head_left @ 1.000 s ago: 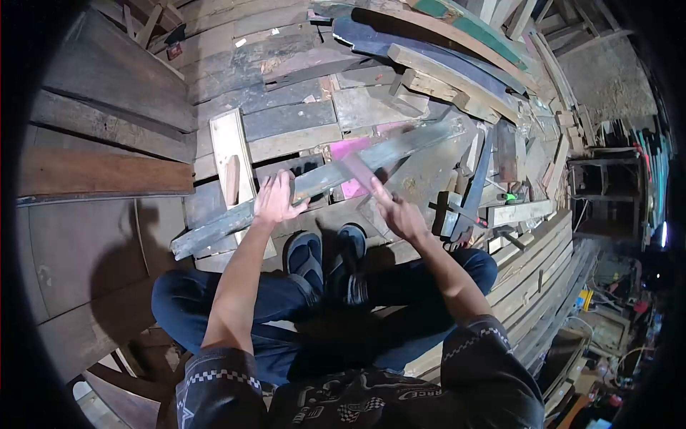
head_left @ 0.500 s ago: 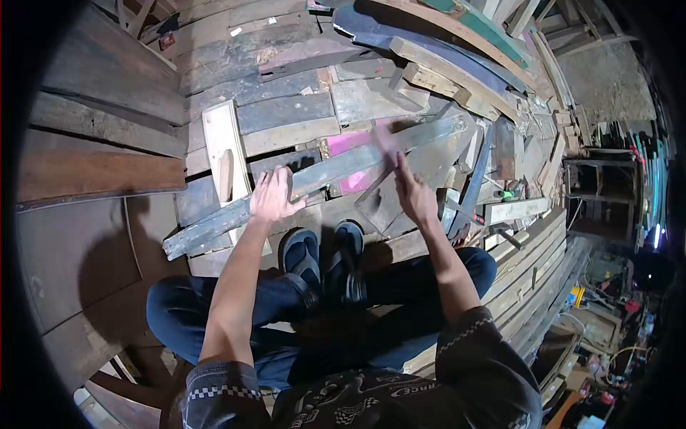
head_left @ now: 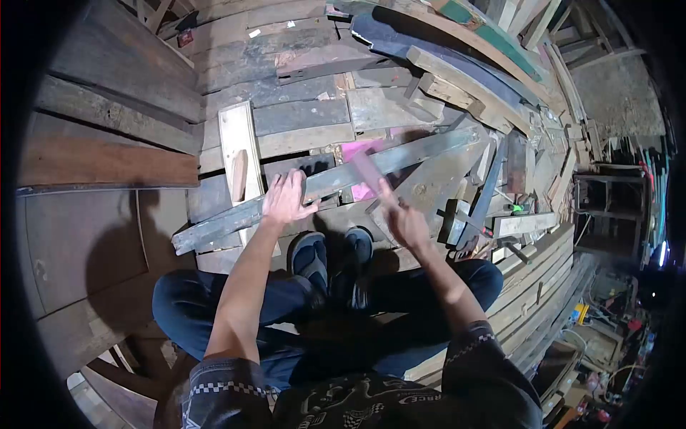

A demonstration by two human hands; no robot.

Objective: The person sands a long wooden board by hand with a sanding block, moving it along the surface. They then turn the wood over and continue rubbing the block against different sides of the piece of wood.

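Grey board [head_left: 330, 180] aslant on plank floor [head_left: 304, 116], one end near floor's left edge.
Left hand [head_left: 284, 196] spread on it; right hand [head_left: 409, 227] curled round flat block [head_left: 367, 170]; floor bare beyond.

A greyish-green tone is borne by the long weathered wooden beam [head_left: 429, 147], a dull mauve-brown by the flat oblong block [head_left: 367, 170]. The flat painted panel [head_left: 362, 191] is coloured bright pink, the broad wooden board [head_left: 396, 37] dark blue. The dark fabric sleeve [head_left: 227, 375] is banded with black-and-white checks.
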